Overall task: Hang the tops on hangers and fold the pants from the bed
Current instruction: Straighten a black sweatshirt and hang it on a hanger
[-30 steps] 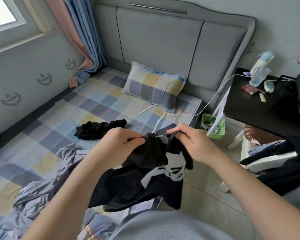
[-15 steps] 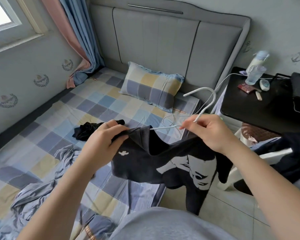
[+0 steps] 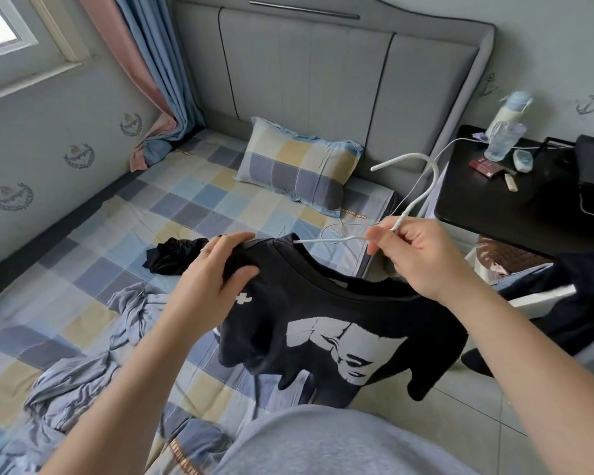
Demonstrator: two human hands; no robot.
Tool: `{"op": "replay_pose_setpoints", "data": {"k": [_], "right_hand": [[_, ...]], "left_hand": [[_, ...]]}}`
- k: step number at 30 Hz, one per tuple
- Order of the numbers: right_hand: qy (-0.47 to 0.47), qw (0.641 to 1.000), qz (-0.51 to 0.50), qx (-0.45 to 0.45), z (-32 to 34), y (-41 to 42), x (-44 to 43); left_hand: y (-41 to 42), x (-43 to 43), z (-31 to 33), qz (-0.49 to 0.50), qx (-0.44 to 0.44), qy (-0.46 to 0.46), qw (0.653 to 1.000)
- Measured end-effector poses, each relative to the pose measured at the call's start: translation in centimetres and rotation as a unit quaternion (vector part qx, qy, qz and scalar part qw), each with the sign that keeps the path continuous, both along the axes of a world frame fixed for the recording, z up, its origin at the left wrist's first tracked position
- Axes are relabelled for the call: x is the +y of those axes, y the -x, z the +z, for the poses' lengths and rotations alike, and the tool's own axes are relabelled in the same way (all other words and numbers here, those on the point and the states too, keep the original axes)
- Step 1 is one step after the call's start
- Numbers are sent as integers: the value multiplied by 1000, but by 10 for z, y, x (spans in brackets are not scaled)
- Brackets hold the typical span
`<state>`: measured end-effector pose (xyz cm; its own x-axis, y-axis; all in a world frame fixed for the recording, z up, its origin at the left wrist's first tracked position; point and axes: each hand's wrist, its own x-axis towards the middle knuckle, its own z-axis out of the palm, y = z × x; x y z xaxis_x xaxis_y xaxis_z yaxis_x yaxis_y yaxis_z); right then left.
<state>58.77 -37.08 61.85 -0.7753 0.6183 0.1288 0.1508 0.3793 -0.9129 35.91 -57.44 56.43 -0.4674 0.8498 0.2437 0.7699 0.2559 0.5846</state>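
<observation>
1. Black tee point(image 3: 323, 323): soft knit, ribbed collar, white face print, centre frame over the bed point(image 3: 192, 214) edge. We have spread it wider than 0.5 s ago.
2. Left hand point(image 3: 216, 269) clutches its shoulder. Right hand point(image 3: 415, 258) pinches the thin white hanger point(image 3: 437, 171), 1 arm now inside the collar.
3. Crumpled black garment point(image 3: 175, 255): mid-left, on the checked sheet.

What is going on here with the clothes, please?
A person is putting a black T-shirt on a white hanger. The right hand holds the hanger just below its hook. The left hand grips the shirt at the collar, where one arm of the hanger goes in. A second black garment and a crumpled grey-blue garment lie on the bed.
</observation>
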Motion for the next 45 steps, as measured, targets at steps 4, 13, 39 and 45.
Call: {"op": "replay_pose_setpoints", "data": {"k": [4,13,39,45], "right_hand": [[-36,999,-3,-3,3,-5,1],[-38,996,53,-66,-3,-14,9],[57,997,36,44,-18,-15,-10],[65,996,44,-38,-17,-27,-5]], "left_hand": [[-1,-3,-12,65,-9,16,998],[3,-11,-1,122,69,-137,981],[7,-8,-34,200,-73,-27,977],[18,-15,-19,231,-46,-152,960]]}}
